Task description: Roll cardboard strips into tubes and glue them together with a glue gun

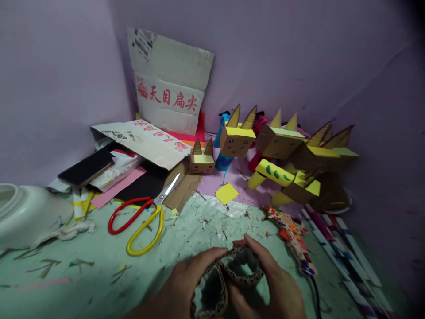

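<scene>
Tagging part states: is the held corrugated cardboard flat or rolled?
Rolled: the corrugated cardboard curves into two tube shapes, their hollow ends facing the camera.

Holding two cardboard rolls (229,272) side by side between left hand (186,279) and right hand (282,285), over desk (99,290), near scissors (158,202) and patterned corded tool (295,237).

At bottom centre, 2 brown cardboard tubes are held touching, open ends facing the camera, corrugated rims showing: the left tube (223,296) lower, the right tube (248,278) higher (whether they're joined is unclear).
</scene>
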Available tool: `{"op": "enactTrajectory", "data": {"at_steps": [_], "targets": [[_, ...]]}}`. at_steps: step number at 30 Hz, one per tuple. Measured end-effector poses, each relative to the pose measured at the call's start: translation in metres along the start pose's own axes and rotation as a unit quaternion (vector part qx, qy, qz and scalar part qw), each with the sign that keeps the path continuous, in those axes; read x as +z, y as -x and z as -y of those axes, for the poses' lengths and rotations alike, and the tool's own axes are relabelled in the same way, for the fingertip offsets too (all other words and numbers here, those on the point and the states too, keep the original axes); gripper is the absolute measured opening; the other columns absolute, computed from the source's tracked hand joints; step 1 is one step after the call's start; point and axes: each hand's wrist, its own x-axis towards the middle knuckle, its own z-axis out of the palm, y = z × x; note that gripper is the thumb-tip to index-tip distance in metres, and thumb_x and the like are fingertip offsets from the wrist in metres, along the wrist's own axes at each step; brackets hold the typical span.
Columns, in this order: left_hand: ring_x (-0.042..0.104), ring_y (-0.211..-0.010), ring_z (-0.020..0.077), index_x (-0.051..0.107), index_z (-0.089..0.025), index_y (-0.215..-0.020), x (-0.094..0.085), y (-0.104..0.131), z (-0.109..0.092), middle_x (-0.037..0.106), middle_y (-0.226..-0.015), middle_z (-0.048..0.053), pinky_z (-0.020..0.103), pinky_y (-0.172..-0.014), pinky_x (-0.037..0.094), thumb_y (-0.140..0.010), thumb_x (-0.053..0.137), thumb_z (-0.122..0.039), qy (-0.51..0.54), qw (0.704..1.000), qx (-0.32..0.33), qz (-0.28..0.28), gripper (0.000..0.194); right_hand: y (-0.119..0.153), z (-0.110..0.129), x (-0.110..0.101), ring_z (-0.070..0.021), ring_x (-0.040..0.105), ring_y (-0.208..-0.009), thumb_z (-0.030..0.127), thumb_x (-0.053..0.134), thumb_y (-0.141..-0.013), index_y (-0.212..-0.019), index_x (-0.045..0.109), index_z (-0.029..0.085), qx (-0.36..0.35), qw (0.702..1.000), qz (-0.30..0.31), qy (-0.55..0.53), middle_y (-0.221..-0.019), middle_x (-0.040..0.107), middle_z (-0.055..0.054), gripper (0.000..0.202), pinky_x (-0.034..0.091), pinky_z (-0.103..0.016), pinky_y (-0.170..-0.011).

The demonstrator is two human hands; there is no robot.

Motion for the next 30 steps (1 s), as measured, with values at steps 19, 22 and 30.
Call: {"op": "enactTrajectory", "data": {"at_steps": [19,22,30], "targets": [[0.056,-0.115,0.0338,0.047,-0.027,-0.136,0.002,-0.001,-0.002,0.059,-0.131,0.009,0.047,-0.099,0.045,-0.065,0.067,-0.02,-0.018,0.999,-0.025,0.009,0.073,0.003,0.002,0.005,-0.0259,0.073,-0.084,0.019,0.049,-0.079,-0.142,0.031,0.033,-0.014,1.0,-0.007,-0.01,-0.112,0.071,-0.004,0.067,0.063,-0.034,-0.065],[0.06,-0.109,0.0329,0.047,-0.026,-0.136,0.001,-0.005,-0.004,0.06,-0.129,0.009,0.044,-0.093,0.05,-0.065,0.065,-0.019,0.004,0.999,-0.029,0.025,0.074,0.005,0.002,0.006,-0.0268,0.074,-0.082,0.021,0.05,-0.079,-0.142,0.032,0.032,-0.008,1.0,-0.008,0.002,-0.111,0.072,-0.005,0.066,0.063,-0.035,-0.063],[0.064,-0.1,0.0259,0.048,-0.023,-0.134,-0.002,-0.016,-0.009,0.066,-0.117,0.007,0.033,-0.088,0.052,-0.064,0.066,-0.014,0.046,0.998,0.004,0.047,0.073,0.007,-0.001,0.008,-0.0272,0.073,-0.084,0.019,0.047,-0.078,-0.145,0.026,0.033,-0.022,1.0,0.006,0.003,-0.115,0.07,-0.006,0.071,0.063,-0.036,-0.068]]}}
